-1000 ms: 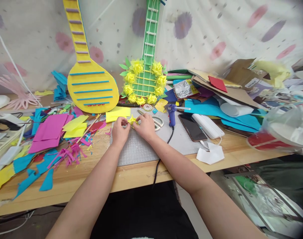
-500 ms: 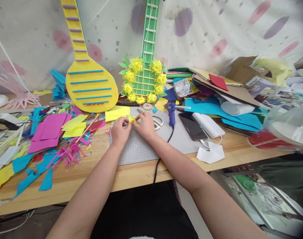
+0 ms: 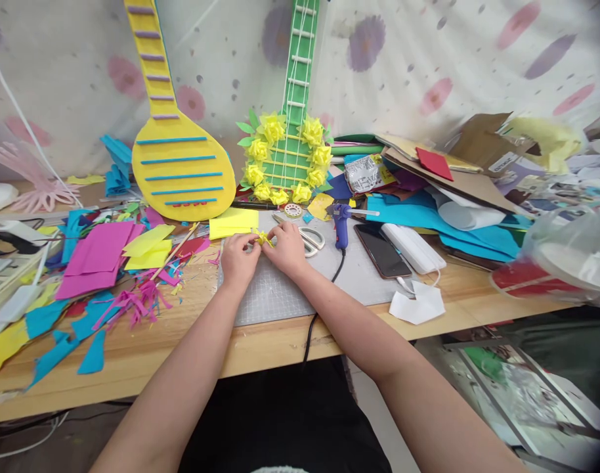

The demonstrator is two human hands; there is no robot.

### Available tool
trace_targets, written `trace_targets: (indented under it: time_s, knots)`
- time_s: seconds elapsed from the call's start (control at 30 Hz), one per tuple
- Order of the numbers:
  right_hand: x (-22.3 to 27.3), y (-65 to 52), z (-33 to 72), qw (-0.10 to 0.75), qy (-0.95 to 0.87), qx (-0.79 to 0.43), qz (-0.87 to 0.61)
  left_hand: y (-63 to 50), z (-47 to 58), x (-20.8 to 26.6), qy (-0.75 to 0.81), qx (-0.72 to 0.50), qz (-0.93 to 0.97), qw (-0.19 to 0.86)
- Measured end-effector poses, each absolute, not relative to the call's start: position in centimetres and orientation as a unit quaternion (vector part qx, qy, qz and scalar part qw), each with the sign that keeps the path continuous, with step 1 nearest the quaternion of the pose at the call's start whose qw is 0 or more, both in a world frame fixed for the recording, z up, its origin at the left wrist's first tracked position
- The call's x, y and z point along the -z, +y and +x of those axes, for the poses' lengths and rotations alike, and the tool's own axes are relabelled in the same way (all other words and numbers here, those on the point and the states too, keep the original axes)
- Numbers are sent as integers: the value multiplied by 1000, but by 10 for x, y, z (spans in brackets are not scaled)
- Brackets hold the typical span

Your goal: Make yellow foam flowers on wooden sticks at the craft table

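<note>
Yellow paper piece [image 3: 263, 238]: in the head view, is sitting between the two hands' fingertips, just above the cutting mat [image 3: 260, 299].
Left hand [image 3: 238, 261]: is pinching the piece's left side, thumb and finger closed together on it.
Right hand [image 3: 287, 251]: is pinching the right side likewise; exact contact is being hidden by the fingers.
Paper change: a pointed tip was standing up a second ago; the paper is now looking lower and more ruffled. Both hands are keeping the same place, so the piece is probably being shaped, not carried.
Mat: is holding scissors [image 3: 314, 242] beside the right hand, a glue gun [image 3: 340, 226] and a phone [image 3: 383, 251] farther right.
Table [image 3: 265, 351]: is carrying yellow sheets [image 3: 234, 223] just beyond the left hand, pink paper [image 3: 96, 256] and scraps at left.
Room: a yellow paper instrument [image 3: 184, 161] and a flowered green one [image 3: 294, 118] are leaning before a patterned curtain [image 3: 398, 98].
</note>
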State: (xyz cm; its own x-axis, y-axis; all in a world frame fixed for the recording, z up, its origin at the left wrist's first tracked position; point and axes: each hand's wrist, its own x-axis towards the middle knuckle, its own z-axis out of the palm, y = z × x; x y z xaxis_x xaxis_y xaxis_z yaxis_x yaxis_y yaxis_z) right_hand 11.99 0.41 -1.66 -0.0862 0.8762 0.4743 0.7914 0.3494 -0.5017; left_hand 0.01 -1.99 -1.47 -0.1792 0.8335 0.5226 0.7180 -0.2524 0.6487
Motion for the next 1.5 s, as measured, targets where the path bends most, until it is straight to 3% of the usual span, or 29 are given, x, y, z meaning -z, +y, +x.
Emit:
trace_targets:
  time_s: [0.2,0.7,1.5]
  knots:
    - [13,5,121,377,-731,-47,-567,-19,0,17,611,-491,619,55]
    - [9,3,122,403,-720,16,-564,-14,8,17,625,-557,501,222]
    - [9,4,122,406,-721,71,-557,-8,15,23,568,-619,477,257]
